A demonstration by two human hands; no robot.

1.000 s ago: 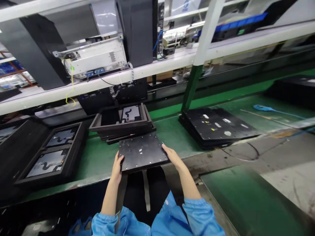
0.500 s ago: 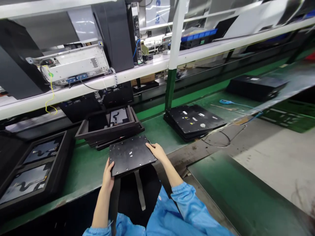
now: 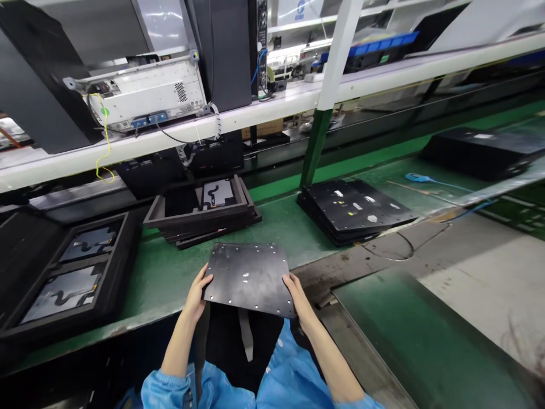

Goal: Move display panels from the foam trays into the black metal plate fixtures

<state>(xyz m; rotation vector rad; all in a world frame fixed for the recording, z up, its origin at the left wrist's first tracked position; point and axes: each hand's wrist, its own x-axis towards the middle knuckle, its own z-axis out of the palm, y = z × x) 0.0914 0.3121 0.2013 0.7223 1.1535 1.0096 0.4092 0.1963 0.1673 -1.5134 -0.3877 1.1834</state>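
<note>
- Holding plate [image 3: 249, 278] between both hands, tilted, over the near edge of the table [image 3: 170, 278].
- Left hand [image 3: 197, 294] takes its left edge, right hand [image 3: 297, 295] its near right corner; fingers [image 3: 203, 284] of both pinch the edge.
- Long axis runs hand to hand; neither hand is nearer.
- Stack [image 3: 353, 210] of like plates lies well apart, forward-right, on the right hand's side.

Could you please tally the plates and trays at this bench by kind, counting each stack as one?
Loose plate, held between left hand and right hand: 1
Plate stack: 1
Tray stack: 1
Two-compartment tray at left: 1
Total: 4
</note>
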